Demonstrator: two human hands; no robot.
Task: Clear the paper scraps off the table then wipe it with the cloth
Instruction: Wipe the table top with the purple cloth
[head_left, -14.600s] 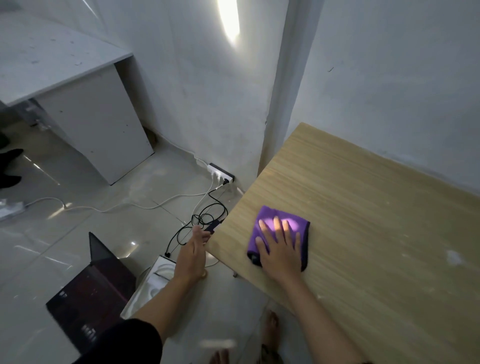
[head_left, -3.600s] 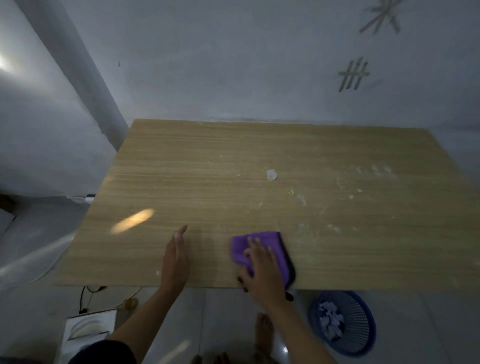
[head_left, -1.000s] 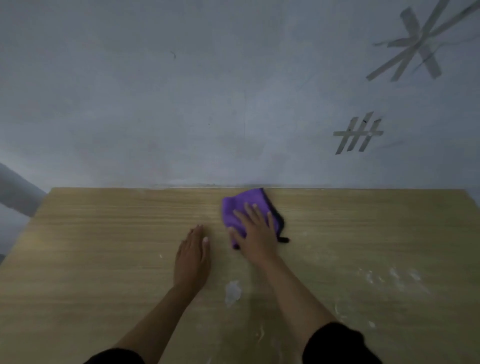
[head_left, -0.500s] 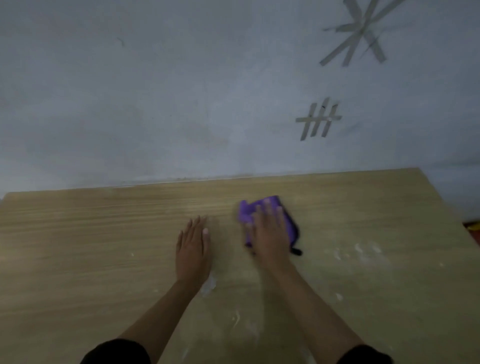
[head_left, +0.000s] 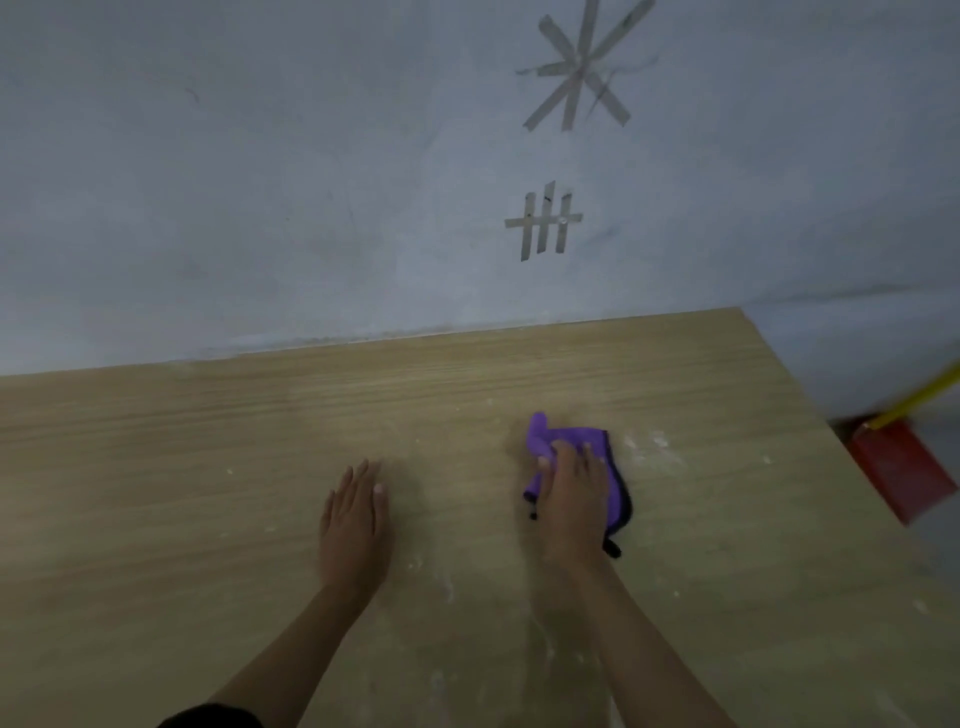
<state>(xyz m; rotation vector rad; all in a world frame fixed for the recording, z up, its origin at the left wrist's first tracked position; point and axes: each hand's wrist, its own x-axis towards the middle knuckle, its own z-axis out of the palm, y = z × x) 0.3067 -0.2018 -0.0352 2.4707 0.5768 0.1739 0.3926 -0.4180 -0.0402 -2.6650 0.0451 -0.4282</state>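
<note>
We look down on a light wooden bench (head_left: 156, 467) pushed against a pale grey wall (head_left: 260, 182). Our right hand (head_left: 574, 499) lies palm-down on a crumpled purple cloth with a dark edge (head_left: 569, 439), pressing it flat onto the bench right of the middle; the fingers (head_left: 563, 452) lie close together on top of the fabric, pressing on it and not closed around it. One corner of the cloth is rolled up and pokes out beyond the fingertips on the far left side, and a dark edge shows along the right side of the hand. Our left hand (head_left: 356, 519) rests flat on the bare wood, well apart from the cloth, its fingers extended and nearly together, holding nothing. Whitish smears and small pale specks (head_left: 652, 447) mark the wood just to the right of the cloth, and more pale streaks (head_left: 447, 587) lie between our forearms. On the wall, strips of grey tape form a star shape (head_left: 579, 70) and below it a tally-like mark (head_left: 544, 221). Beyond the bench's right edge, a red flat object with a yellow handle (head_left: 901, 467) sits low down; it is blurred.
</note>
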